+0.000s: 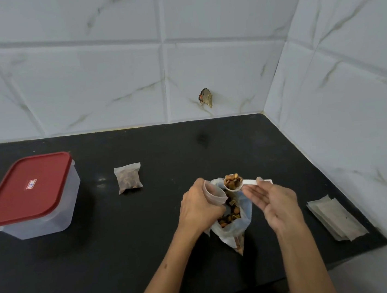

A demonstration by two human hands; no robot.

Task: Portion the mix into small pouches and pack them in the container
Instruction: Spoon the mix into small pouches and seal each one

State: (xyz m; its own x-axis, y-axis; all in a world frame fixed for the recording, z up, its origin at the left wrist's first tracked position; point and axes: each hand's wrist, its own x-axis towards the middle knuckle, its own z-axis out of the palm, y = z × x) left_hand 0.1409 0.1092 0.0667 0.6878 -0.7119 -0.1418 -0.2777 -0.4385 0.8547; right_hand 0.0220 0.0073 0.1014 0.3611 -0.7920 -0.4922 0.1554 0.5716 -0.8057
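Both hands work over a plastic bag of mix (pixel 232 216) in the near middle of the scene. The left hand (pixel 200 208) is closed around a small empty pouch (pixel 215 195) and holds its mouth open just beside the bag's opening. The right hand (pixel 274 201) pinches the handle of a white scoop (pixel 234 185) between thumb and fingers, the other fingers loosely spread — the scoop is heaped with brown and orange mix and hangs over the bag, close to the pouch mouth.

Everything stands on a black countertop (pixel 149 235) that meets a white marble-patterned tiled wall (pixel 106 72) at the far side and at the right. Far to the left stands a clear plastic container (pixel 48 211) with a red lid (pixel 27 187) on it. At the near right lies a stack of empty flat pouches (pixel 336 219). Between the container and the hands, further back, lies one filled pouch (pixel 128 177) — flat on the countertop, well apart from the container.
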